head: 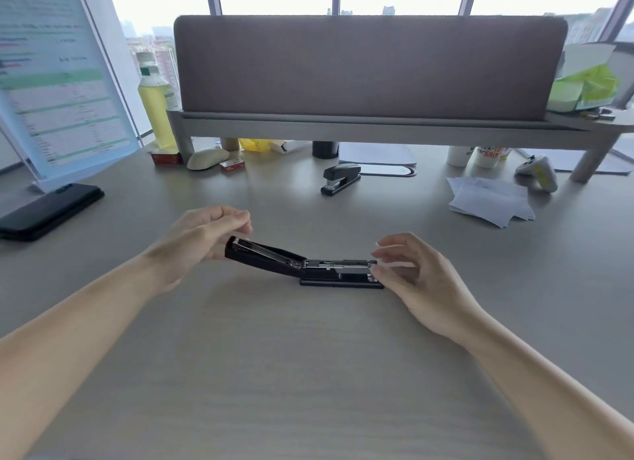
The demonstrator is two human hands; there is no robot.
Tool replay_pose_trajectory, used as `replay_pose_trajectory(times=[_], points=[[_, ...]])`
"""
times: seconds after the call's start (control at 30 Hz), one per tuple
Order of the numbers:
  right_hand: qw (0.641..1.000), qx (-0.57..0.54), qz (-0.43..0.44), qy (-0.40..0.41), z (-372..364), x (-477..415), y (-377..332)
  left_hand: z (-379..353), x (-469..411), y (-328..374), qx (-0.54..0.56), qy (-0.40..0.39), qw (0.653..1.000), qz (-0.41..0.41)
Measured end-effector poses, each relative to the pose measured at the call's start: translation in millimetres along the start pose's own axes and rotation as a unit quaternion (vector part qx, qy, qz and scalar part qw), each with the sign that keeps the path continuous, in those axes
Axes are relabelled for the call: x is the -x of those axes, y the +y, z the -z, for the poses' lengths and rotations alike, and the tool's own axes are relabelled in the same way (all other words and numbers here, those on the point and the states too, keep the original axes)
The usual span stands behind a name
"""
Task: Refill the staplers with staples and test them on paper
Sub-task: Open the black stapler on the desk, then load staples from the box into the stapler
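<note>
Two staplers lie on the grey tabletop [308,374]: a closed black stapler [339,178] toward the far edge and an opened black stapler [343,277] mid-tabletop, long axis left-right between my hands. My left hand [199,240] grips its swung-back lid [264,253]; my right hand [415,274], nearer the metal magazine [343,263], touches its end, though I cannot tell whether it grips.

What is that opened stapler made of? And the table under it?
The opened stapler: cover and base look like matte black plastic, maybe painted metal; the inner track gleams silvery, so likely metal. The table: pale grey with faint wood-like streaks and a soft sheen, probably laminate.
</note>
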State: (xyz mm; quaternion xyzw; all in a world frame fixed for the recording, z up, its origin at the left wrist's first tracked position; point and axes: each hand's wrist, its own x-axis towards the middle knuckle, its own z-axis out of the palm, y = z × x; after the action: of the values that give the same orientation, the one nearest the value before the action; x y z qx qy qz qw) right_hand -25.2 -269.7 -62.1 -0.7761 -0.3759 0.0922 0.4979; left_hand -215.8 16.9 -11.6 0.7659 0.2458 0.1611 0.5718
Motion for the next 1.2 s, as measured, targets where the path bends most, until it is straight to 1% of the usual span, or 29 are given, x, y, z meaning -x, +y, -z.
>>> replay_pose_trajectory(times=[0.07, 0.17, 0.23, 0.33, 0.4, 0.5, 0.6, 0.83, 0.9, 0.97, 1.0, 1.03, 1.13, 1.2], points=[[0.999, -0.031, -0.004, 0.01, 1.4, -7.1, 0.4, 7.8, -19.4, 3.8, -0.036, 0.042, 0.998, 0.003], [0.996, -0.066, -0.003, 0.057, -0.8, -28.2, 0.3, 17.4, -54.9, 8.1, -0.104, 0.089, 0.991, 0.006], [0.993, -0.09, 0.008, 0.078, -7.0, -48.6, 0.5, 24.2, -81.4, 9.3, -0.161, 0.115, 0.98, 0.009], [0.989, -0.122, 0.005, 0.085, -18.7, -79.8, 4.1, 29.1, -119.1, 11.7, -0.259, 0.143, 0.955, 0.008], [0.987, -0.137, -0.006, 0.087, -26.2, -95.9, 9.1, 27.8, -142.5, 12.3, -0.319, 0.138, 0.938, 0.006], [0.983, -0.153, -0.025, 0.095, -31.8, -109.2, 16.4, 28.4, -177.2, 7.4, -0.411, 0.109, 0.905, 0.002], [0.979, -0.175, -0.044, 0.098, -30.7, -112.8, 24.5, 33.7, -209.3, -2.3, -0.477, 0.086, 0.875, 0.009], [0.978, -0.177, -0.053, 0.097, -32.3, -113.4, 25.7, 33.8, -250.3, -19.8, -0.51, 0.087, 0.855, 0.041], [0.977, -0.181, -0.055, 0.098, -32.1, -113.2, 24.5, 34.3, -255.1, -24.0, -0.526, 0.091, 0.845, 0.01], [0.976, -0.185, -0.057, 0.095, -32.5, -112.5, 23.4, 36.5, -259.7, -26.3, -0.536, 0.118, 0.835, -0.042], [0.976, -0.187, -0.058, 0.094, -32.8, -111.9, 22.8, 37.4, -261.9, -25.6, -0.541, 0.13, 0.829, -0.054], [0.976, -0.187, -0.058, 0.093, -33.1, -111.4, 22.4, 38.5, -264.4, -25.5, -0.547, 0.133, 0.825, -0.043], [0.976, -0.187, -0.059, 0.093, -33.1, -111.4, 22.4, 42.5, -275.8, -32.9, -0.536, 0.122, 0.834, 0.039], [0.976, -0.188, -0.061, 0.091, -32.7, -112.2, 22.8, 43.9, -280.7, -41.8, -0.526, 0.125, 0.839, 0.063]])
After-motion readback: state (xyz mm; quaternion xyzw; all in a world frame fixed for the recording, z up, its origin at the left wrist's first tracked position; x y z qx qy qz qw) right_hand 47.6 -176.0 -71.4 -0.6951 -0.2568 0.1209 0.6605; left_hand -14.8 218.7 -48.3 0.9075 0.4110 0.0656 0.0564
